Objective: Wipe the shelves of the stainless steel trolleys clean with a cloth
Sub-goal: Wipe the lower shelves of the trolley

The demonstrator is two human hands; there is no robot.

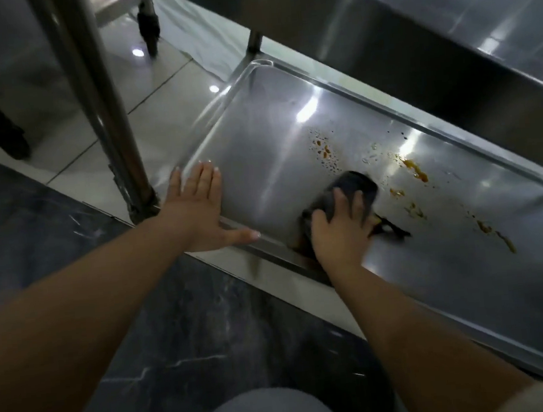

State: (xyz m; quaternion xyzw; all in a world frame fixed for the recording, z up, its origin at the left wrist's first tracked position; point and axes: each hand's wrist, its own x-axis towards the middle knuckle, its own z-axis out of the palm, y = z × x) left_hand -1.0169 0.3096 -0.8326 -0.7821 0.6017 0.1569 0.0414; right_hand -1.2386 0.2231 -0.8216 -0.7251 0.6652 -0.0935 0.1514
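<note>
Stainless steel fills the head view: a low trolley shelf with a raised rim runs from upper left to lower right, and a second steel shelf sits above it at the top right. The left hand lies flat on the near corner of the lower shelf, fingers straight and slightly fanned, the thumb stretched out along the front rim. It holds nothing; the palm just presses on the metal beside the upright post of the trolley.

The right hand is further along the same shelf, on top of a dark grey cloth. Its fingers are bent over the bunched cloth and press it down on the steel, with the wad of fabric sticking out ahead of the fingertips and a dark tail of it trailing out to the right of the hand. Whether the thumb is tucked under the cloth I cannot tell.

Just beyond the cloth the shelf is dirty: orange-brown sauce stains and small droplets are scattered from the middle of the shelf towards the right end. The stretch between the two hands shines without marks.

Pale floor tiles show to the left of the shelf, and dark marbled flooring lies under both forearms.
</note>
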